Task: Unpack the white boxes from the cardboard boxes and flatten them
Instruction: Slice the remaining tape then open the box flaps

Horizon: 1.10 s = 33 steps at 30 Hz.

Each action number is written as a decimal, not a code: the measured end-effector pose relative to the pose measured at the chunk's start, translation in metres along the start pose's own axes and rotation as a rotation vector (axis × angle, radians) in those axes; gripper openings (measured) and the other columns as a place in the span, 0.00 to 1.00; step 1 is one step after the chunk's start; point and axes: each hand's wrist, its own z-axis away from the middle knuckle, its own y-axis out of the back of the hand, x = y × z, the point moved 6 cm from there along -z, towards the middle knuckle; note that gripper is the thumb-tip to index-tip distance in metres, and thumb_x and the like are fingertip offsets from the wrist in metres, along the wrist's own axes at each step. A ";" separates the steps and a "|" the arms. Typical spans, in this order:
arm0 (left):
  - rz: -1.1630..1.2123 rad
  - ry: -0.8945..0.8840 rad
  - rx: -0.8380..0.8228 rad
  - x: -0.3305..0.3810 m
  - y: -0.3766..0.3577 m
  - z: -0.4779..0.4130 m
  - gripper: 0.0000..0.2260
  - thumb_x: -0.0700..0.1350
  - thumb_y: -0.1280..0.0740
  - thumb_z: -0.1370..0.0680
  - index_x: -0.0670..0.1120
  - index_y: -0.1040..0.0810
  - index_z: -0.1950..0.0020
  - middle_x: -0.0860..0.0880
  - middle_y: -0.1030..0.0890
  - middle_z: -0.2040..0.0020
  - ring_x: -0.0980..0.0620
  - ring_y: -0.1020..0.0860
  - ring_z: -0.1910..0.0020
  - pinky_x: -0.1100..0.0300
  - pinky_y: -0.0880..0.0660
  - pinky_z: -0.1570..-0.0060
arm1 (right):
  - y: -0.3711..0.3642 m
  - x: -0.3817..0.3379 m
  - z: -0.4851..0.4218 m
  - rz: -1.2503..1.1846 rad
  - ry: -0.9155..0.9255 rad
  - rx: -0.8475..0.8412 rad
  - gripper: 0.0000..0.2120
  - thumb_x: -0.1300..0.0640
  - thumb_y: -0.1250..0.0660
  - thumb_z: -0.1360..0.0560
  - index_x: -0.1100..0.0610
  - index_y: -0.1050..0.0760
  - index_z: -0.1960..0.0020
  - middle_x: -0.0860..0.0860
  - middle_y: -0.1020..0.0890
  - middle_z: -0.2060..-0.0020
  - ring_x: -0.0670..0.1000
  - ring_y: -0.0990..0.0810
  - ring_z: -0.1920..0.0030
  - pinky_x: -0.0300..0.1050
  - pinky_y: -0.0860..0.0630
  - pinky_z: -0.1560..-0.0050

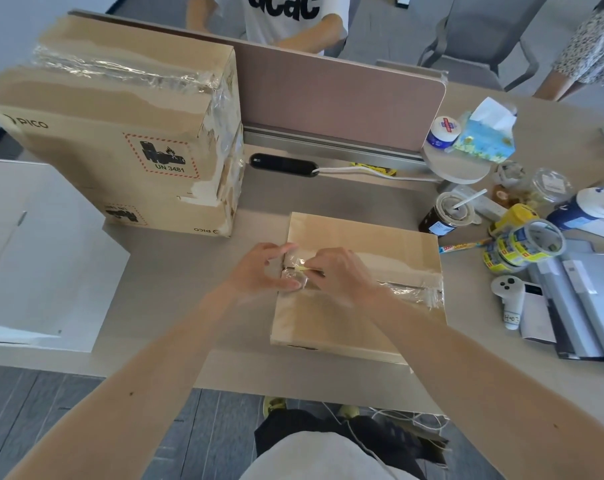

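A taped cardboard box [359, 317] lies flat on the counter [189, 289]. The left hand [259, 270] curls its fingers [278, 249] and thumb round the box's left edge. The right hand [342, 271] pinches a small yellowish tool [302, 269], mostly hidden. Crumpled tape [411, 291] blurs the seam. The white box [34, 254] is cut off at left.

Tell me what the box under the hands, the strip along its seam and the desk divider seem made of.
The box looks like brown cardboard, matte, its top paper torn pale beside the seam. The strip is clear plastic tape, glossy, wrinkled, glinting. The divider seems fabric-covered: matte mauve, no shine.
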 end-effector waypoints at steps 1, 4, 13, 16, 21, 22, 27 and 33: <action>0.009 0.000 0.008 0.001 0.000 0.001 0.34 0.56 0.19 0.35 0.70 0.31 0.33 0.57 0.29 0.35 0.58 0.30 0.36 0.63 0.32 0.35 | 0.000 -0.002 -0.001 0.013 0.011 -0.003 0.11 0.57 0.36 0.22 0.59 0.20 0.60 0.51 0.22 0.63 0.55 0.26 0.62 0.47 0.32 0.62; 0.049 0.034 0.017 0.000 -0.001 0.004 0.34 0.52 0.20 0.32 0.69 0.31 0.32 0.57 0.30 0.35 0.55 0.30 0.38 0.66 0.33 0.42 | 0.003 -0.005 -0.006 0.059 0.027 -0.039 0.12 0.58 0.37 0.22 0.59 0.23 0.63 0.50 0.22 0.63 0.53 0.27 0.62 0.46 0.36 0.62; 0.063 0.081 0.038 0.001 -0.001 0.007 0.34 0.54 0.20 0.33 0.72 0.31 0.33 0.59 0.30 0.34 0.54 0.30 0.38 0.71 0.34 0.50 | 0.005 -0.021 -0.017 0.333 0.117 -0.138 0.14 0.58 0.42 0.19 0.60 0.19 0.53 0.55 0.18 0.52 0.59 0.21 0.51 0.45 0.36 0.57; 0.051 0.085 0.034 0.001 -0.001 0.007 0.34 0.54 0.20 0.32 0.70 0.31 0.31 0.60 0.31 0.34 0.55 0.30 0.38 0.72 0.35 0.51 | 0.006 -0.020 -0.016 0.357 0.129 -0.145 0.14 0.57 0.42 0.18 0.60 0.19 0.51 0.55 0.18 0.52 0.60 0.21 0.51 0.46 0.34 0.57; 0.055 0.089 0.036 0.000 -0.001 0.007 0.34 0.55 0.20 0.33 0.71 0.30 0.31 0.61 0.30 0.35 0.55 0.30 0.38 0.70 0.34 0.49 | 0.005 -0.011 -0.009 0.384 0.125 -0.145 0.14 0.56 0.42 0.19 0.61 0.19 0.50 0.56 0.18 0.52 0.60 0.20 0.53 0.47 0.34 0.58; 0.052 0.087 0.039 0.000 -0.001 0.008 0.34 0.55 0.20 0.33 0.71 0.30 0.31 0.60 0.30 0.35 0.55 0.30 0.38 0.71 0.34 0.49 | 0.006 -0.009 -0.008 0.382 0.120 -0.156 0.15 0.55 0.42 0.18 0.61 0.19 0.49 0.56 0.19 0.52 0.60 0.20 0.52 0.48 0.32 0.57; 0.046 0.079 0.049 0.003 0.000 0.008 0.34 0.53 0.20 0.33 0.69 0.29 0.31 0.61 0.29 0.36 0.56 0.29 0.39 0.70 0.34 0.47 | 0.010 0.002 0.001 0.367 0.134 -0.155 0.15 0.54 0.43 0.18 0.62 0.20 0.50 0.56 0.19 0.51 0.60 0.21 0.50 0.49 0.31 0.54; 0.027 0.051 0.026 0.012 -0.001 0.011 0.32 0.50 0.20 0.31 0.70 0.31 0.35 0.58 0.29 0.36 0.70 0.31 0.43 0.76 0.35 0.46 | 0.011 0.015 0.010 0.365 0.134 -0.128 0.12 0.59 0.43 0.20 0.60 0.21 0.54 0.55 0.19 0.54 0.60 0.21 0.52 0.47 0.35 0.58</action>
